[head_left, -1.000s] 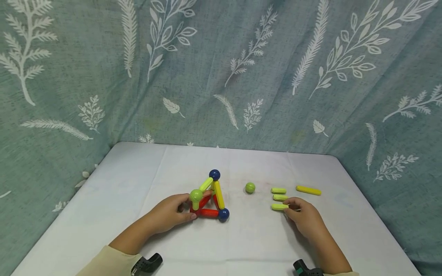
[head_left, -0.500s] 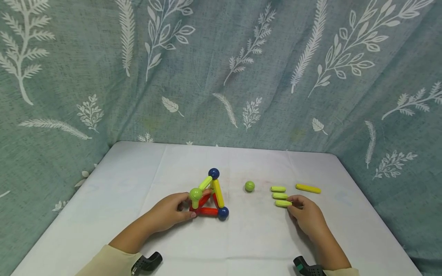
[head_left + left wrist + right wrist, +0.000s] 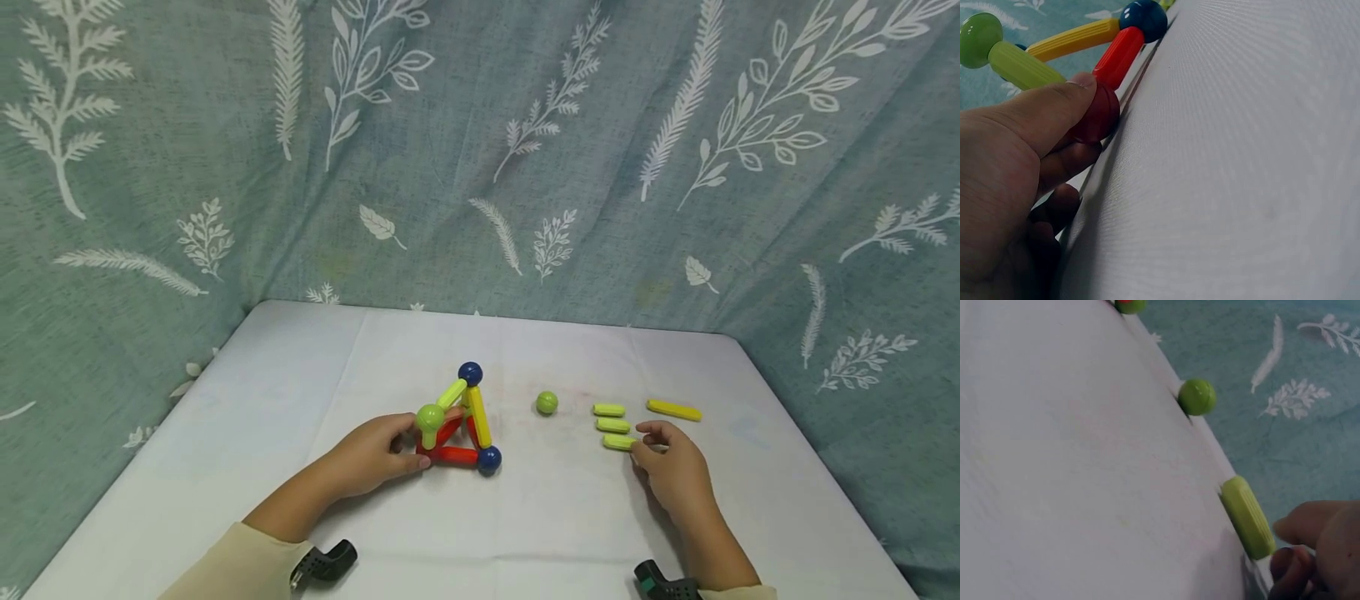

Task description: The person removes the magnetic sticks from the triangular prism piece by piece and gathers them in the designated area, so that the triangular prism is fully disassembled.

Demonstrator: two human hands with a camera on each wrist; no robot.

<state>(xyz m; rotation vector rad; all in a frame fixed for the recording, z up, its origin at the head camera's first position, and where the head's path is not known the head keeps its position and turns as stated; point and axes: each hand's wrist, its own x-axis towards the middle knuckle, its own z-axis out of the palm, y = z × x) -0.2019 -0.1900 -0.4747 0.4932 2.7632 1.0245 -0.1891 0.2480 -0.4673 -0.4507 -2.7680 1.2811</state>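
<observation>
My left hand point(image 3: 367, 457) grips a magnetic ball-and-stick frame by its dark red ball point(image 3: 1100, 119), thumb on top and fingers beneath. The frame has red sticks point(image 3: 456, 456) at its base, a yellow stick point(image 3: 481, 417) and light green sticks rising, dark blue balls point(image 3: 489, 460) and a green ball point(image 3: 431, 418). To the right lie three short light green sticks in a column. My right hand point(image 3: 678, 471) is at the right end of the nearest green stick point(image 3: 618, 443); its thumb and index finger are parted there. In the right wrist view that green stick point(image 3: 1247, 517) lies flat beside the fingertips.
A loose green ball point(image 3: 547, 402) sits between the frame and the sticks. Behind my right hand lies a longer yellow stick point(image 3: 673, 410). White cloth covers the table point(image 3: 525, 517); a leaf-patterned teal curtain point(image 3: 450, 167) stands around its back and sides.
The nearest green stick has shifted right, lining up more with the other two. My right thumb and index finger have parted from it. My left hand keeps its hold on the frame.
</observation>
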